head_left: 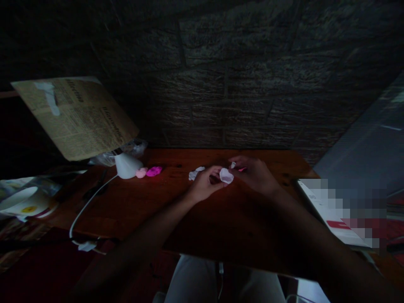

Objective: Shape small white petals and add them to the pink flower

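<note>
A small white round piece [226,176], thin like paper or a petal, is pinched between the thumb and fingers of my left hand [205,184]. Close beside it on the right, my right hand [254,171] is closed, with a small white scrap [233,165] at its fingertips. A bit of pink [242,169] shows at the right hand's fingers; whether it is held or lies behind them is unclear. Crumpled white pieces [196,173] lie on the table just behind my left hand. Farther left are a bright pink crumpled piece [154,171] and a pale pink one [142,172].
The wooden table [189,227] runs along a dark brick wall [202,84]. At the left stands a lamp with a newsprint shade [78,118], a white base [126,165] and a trailing cord [75,221]. A white box-like object [318,210] lies at the right edge.
</note>
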Available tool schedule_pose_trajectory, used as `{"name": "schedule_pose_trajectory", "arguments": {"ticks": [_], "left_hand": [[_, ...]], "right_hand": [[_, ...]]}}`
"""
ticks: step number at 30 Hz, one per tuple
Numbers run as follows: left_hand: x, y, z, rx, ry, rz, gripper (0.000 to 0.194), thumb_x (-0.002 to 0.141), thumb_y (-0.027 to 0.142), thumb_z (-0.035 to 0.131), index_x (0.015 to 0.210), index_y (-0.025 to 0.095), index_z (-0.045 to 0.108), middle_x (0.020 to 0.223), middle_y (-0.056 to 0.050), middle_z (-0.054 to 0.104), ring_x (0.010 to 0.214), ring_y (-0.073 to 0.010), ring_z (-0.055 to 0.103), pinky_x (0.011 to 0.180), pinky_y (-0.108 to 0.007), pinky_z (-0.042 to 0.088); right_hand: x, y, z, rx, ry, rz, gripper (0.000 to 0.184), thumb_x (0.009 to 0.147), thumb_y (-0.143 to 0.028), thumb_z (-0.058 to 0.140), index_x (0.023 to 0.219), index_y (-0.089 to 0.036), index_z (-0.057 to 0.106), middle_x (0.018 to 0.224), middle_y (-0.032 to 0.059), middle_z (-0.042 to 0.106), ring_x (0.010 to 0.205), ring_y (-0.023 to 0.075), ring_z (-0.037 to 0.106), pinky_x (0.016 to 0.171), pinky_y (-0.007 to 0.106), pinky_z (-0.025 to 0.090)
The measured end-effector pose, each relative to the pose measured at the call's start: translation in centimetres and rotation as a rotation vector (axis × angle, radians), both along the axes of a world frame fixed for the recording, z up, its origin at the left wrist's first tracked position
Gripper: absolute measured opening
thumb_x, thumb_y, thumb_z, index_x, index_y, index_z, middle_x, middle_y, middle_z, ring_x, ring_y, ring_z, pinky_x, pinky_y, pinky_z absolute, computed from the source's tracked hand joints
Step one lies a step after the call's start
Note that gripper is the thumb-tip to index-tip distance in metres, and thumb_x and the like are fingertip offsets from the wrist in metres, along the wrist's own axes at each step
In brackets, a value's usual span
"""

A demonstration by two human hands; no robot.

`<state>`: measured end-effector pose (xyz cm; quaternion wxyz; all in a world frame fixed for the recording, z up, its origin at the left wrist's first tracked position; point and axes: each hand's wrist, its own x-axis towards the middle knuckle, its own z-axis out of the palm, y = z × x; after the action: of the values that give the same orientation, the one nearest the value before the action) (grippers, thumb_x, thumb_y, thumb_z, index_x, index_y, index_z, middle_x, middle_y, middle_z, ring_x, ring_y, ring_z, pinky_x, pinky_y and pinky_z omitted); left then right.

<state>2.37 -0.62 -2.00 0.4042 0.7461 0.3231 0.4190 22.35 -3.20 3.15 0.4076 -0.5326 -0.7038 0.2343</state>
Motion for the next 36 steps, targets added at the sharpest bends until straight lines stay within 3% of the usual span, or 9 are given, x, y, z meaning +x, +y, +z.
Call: {"name": "schedule_pose_trajectory", "arguments": {"ticks": [8, 22, 36], "left_hand": [[0.11, -0.37, 0.32, -0.021, -0.012, -0.039, 0.037, 0.075, 0.017, 0.083, 0.109, 0.016, 0.067, 0.106, -0.007, 0.076, 0.091, -0.0155, 0.071, 0.084, -0.030, 0.058], [0.01, -0.40, 0.10, -0.025, -0.026, -0.057, 0.040, 0.075, 0.016, 0.083, 0.111, 0.016, 0.066, 0.106, -0.008, 0.075, 0.089, -0.0142, 0.070, 0.082, -0.029, 0.058], [-0.08, -0.42, 0.07, 0.056, 0.045, -0.058, 0.032, 0.078, 0.021, 0.081, 0.105, 0.017, 0.065, 0.098, -0.006, 0.074, 0.086, -0.0151, 0.070, 0.079, -0.028, 0.057]], "right_hand": [[-1.07, -0.87, 0.32, 0.005, -0.150, 0.078, 0.015, 0.081, -0.022, 0.072, 0.095, -0.026, 0.071, 0.085, -0.0018, 0.080, 0.080, 0.0184, 0.077, 0.074, 0.030, 0.057], [-0.13, -0.98, 1.05, 0.035, -0.262, 0.156, 0.016, 0.086, -0.022, 0.066, 0.096, -0.026, 0.077, 0.093, -0.0003, 0.082, 0.079, 0.0180, 0.076, 0.074, 0.030, 0.057], [-1.04, -1.01, 0.47, 0.062, -0.285, 0.208, 0.015, 0.084, -0.020, 0.066, 0.094, -0.026, 0.076, 0.093, 0.0008, 0.081, 0.082, 0.0188, 0.075, 0.080, 0.034, 0.056]]}}
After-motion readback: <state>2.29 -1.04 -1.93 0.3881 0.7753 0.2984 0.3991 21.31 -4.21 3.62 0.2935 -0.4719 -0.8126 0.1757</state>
